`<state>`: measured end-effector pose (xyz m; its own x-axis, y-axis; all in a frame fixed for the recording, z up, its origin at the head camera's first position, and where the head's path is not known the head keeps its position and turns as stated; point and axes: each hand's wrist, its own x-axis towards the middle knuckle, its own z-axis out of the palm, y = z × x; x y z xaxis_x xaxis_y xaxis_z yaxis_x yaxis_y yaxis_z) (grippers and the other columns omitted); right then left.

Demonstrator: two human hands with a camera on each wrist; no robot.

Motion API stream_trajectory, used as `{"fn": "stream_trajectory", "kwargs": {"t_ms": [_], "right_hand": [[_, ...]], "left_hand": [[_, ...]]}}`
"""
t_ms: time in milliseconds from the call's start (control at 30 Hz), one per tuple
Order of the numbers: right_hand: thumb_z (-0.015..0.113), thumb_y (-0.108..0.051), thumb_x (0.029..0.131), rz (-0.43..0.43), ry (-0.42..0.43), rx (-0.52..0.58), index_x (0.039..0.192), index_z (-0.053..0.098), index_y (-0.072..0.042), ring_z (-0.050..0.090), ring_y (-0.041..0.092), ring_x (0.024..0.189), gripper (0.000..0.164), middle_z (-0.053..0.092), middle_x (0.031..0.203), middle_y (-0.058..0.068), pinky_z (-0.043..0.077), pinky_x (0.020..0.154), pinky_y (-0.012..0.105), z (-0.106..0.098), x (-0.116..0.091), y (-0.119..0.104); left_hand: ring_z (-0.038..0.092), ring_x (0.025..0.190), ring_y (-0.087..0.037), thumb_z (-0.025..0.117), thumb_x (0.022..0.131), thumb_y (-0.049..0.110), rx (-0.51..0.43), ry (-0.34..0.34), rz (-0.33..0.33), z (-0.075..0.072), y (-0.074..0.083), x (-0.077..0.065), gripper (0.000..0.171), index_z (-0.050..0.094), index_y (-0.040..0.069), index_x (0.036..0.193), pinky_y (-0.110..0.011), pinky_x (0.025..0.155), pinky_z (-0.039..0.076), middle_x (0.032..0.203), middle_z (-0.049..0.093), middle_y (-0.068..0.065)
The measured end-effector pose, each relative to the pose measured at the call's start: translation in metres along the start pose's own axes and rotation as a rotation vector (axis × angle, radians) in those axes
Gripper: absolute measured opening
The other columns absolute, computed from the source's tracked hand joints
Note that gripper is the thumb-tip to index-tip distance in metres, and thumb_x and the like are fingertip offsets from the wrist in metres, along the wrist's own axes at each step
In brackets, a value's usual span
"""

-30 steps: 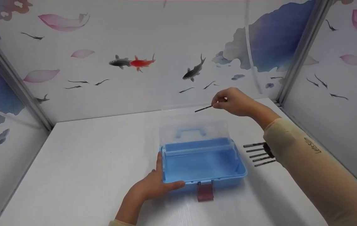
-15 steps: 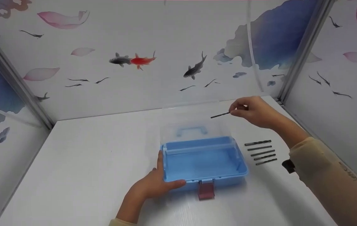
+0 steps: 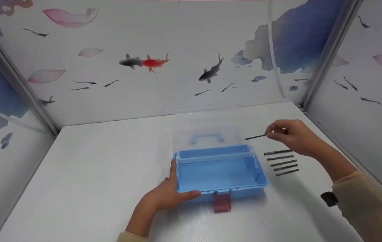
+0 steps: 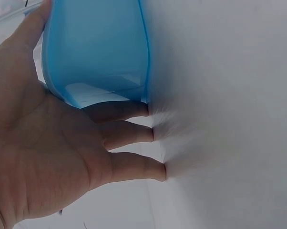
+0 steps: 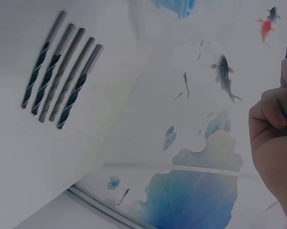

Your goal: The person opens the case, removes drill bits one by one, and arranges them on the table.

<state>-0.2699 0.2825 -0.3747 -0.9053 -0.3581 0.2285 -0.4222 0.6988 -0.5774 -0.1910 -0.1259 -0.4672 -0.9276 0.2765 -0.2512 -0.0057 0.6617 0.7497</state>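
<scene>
A drill bit (image 3: 255, 137) is pinched between the thumb and fingers of my right hand (image 3: 293, 134), above the table to the right of the box. One end of the bit is hidden in the fingers. My left hand (image 3: 165, 195) rests against the left front corner of a blue plastic box (image 3: 222, 193), its thumb along the front rim. In the left wrist view, straight spread fingers (image 4: 136, 166) reach down beside the box wall. The box's clear lid stands open at the back with a blue handle (image 3: 207, 137); a dark red latch (image 3: 222, 202) hangs at its front.
Several drill bits (image 3: 284, 163) lie in a row on the white table (image 3: 103, 174), right of the box. Printed wall panels (image 3: 143, 97) border the table at the back and sides.
My right hand has moved right and down toward the row with the drill bit still pinched. The sleeve has come off the row of bits. My left hand holds its place at the box.
</scene>
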Motion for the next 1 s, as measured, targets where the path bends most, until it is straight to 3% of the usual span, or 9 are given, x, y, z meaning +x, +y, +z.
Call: {"fn": "stream_trajectory", "kwargs": {"t_ms": [233,467,767,1000], "right_hand": [[0.069,-0.011,0.104,0.019,-0.015,-0.001,0.108,0.075,-0.012,0.055,0.011,0.072,0.007,0.065,0.090,0.003,0.050,0.065,0.022,0.000,-0.028,0.026],[0.070,-0.010,0.103,0.025,-0.042,-0.001,0.108,0.075,-0.012,0.057,0.008,0.078,0.007,0.071,0.099,0.005,0.053,0.068,0.021,0.003,-0.049,0.051],[0.069,-0.013,0.104,0.068,-0.114,0.021,0.109,0.074,-0.009,0.057,0.008,0.079,0.008,0.069,0.097,0.006,0.051,0.067,0.023,0.010,-0.062,0.082],[0.068,-0.019,0.105,0.153,-0.196,0.022,0.111,0.074,-0.010,0.057,0.009,0.080,0.012,0.067,0.101,0.007,0.049,0.066,0.026,0.011,-0.072,0.105]], "left_hand": [[0.030,0.159,-0.051,0.079,0.083,0.068,0.026,-0.002,0.004,0.000,0.001,0.000,0.142,-0.020,0.012,0.169,-0.067,0.120,0.040,0.169,0.035,-0.027],[0.038,0.155,-0.047,0.079,0.083,0.069,0.029,0.005,0.016,0.000,-0.002,0.001,0.143,-0.020,0.012,0.169,-0.065,0.119,0.042,0.167,0.037,-0.027],[0.044,0.150,-0.042,0.079,0.083,0.068,0.001,0.010,0.025,-0.001,-0.003,0.000,0.141,-0.020,0.014,0.169,-0.066,0.119,0.042,0.168,0.035,-0.025],[0.037,0.156,-0.045,0.078,0.083,0.071,0.009,-0.006,0.004,-0.001,-0.003,0.001,0.142,-0.020,0.013,0.169,-0.065,0.120,0.040,0.169,0.033,-0.027]]}}
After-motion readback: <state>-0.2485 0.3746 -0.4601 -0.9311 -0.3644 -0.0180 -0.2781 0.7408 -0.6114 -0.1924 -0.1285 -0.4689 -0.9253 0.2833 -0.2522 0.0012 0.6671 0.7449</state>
